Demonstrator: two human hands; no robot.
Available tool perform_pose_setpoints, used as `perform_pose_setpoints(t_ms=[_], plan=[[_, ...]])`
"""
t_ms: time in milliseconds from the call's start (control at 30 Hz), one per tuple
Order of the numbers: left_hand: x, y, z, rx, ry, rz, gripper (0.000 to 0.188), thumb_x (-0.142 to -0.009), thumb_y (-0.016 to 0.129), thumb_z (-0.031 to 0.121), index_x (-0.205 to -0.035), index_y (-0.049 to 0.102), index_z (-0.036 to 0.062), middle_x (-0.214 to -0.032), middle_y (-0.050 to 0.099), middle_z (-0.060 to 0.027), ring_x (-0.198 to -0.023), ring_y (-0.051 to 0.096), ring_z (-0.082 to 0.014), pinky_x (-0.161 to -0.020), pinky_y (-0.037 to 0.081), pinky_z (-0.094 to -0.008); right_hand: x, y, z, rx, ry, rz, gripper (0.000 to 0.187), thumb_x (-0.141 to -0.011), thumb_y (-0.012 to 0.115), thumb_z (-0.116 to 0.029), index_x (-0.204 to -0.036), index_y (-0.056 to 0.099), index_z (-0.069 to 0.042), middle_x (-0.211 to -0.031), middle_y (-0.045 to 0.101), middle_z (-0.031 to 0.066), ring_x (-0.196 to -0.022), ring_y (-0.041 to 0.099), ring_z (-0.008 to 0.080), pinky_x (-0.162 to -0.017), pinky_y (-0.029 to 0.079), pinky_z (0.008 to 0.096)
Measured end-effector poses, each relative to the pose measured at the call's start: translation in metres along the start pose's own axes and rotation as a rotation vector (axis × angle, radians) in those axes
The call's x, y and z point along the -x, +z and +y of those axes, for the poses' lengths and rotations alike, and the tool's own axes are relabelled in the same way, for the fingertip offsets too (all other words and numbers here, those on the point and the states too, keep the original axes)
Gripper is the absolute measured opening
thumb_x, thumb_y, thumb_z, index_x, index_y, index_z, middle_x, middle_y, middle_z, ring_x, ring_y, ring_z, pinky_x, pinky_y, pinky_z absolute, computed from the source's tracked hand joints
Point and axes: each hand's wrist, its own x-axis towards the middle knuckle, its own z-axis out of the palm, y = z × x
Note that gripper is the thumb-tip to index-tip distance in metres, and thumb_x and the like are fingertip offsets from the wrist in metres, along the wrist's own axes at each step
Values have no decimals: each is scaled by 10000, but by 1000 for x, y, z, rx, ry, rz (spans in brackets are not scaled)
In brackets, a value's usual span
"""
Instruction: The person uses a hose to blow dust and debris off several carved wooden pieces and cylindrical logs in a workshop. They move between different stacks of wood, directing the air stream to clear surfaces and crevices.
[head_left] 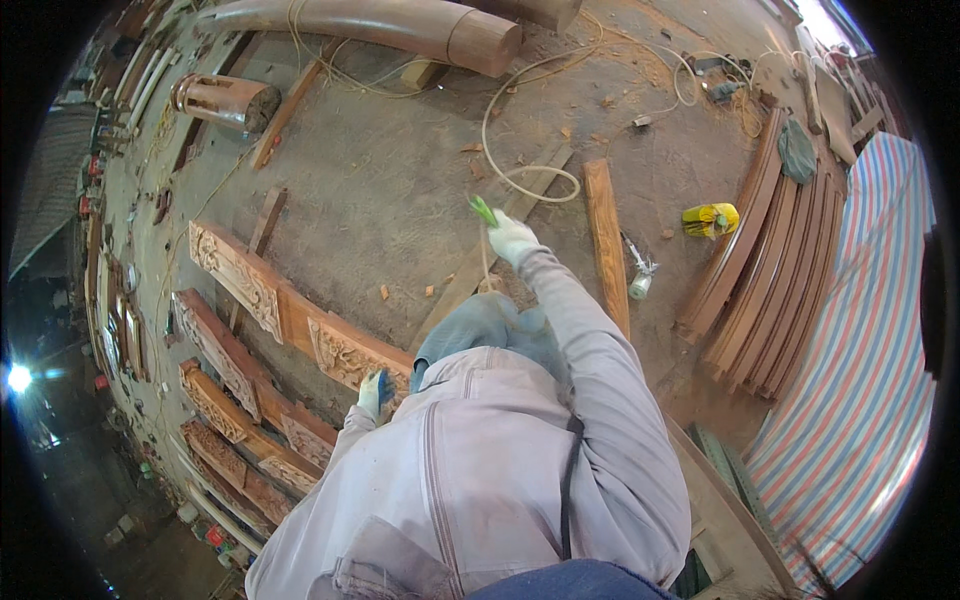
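Note:
My right hand (511, 238), in a pale work glove, is stretched forward and closed around a small bright green tool (483, 211). A pale thin hose hangs below that hand; where it joins the tool is too small to make out. A long carved wooden beam (295, 318) with floral relief slants away to the left of my legs. On its near edge, close to my body, rests my left hand (371, 393) in a white and blue glove. Its fingers look curled against the wood, partly hidden by their own angle.
More carved beams (255, 390) lie in rows at left. A pale hose (500, 160) loops over the dusty floor. A plank (604, 235), a white spray gun (640, 280), a yellow container (711, 220) and stacked curved mouldings (775, 270) stand right. Thick turned columns (400, 28) lie ahead.

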Motion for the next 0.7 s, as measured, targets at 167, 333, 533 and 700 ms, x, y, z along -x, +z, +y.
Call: perform_pose_setpoints(t_ms=[167, 333, 533, 700], plan=[[-22, 22, 73, 149, -52, 207, 320, -923, 571, 260, -1189, 564, 81, -940, 628, -74, -746, 623, -187, -627, 533, -326, -83, -18, -42, 431, 14, 152, 337, -950, 362, -237, -1060, 642, -85, -1045, 666, 146, -951, 654, 326, -779, 527, 446], [-15, 28, 76, 276, 48, 324, 298, -923, 574, 267, -1164, 578, 92, -922, 624, -67, -731, 617, -193, -625, 529, -323, -121, -72, 9, 584, 232, 67, 276, -911, 467, -268, -1039, 693, -176, -1088, 677, 69, -973, 665, 241, -764, 540, 410], [20, 23, -32, 599, -22, 100, 236, -924, 569, 278, -1070, 592, 94, -891, 645, -71, -730, 617, -209, -617, 514, -329, -170, -118, 27, 644, 236, 33, 364, -952, 410, -348, -1120, 672, -158, -1150, 656, 77, -1012, 652, 256, -805, 525, 435], [10, 46, -26, 261, -102, 233, 231, -920, 570, 274, -1065, 593, 94, -884, 646, -75, -725, 616, -215, -614, 514, -332, -281, -120, -41, 599, 92, 74, 361, -959, 368, -263, -1052, 680, -108, -1070, 670, 138, -1000, 649, 307, -822, 520, 440]])
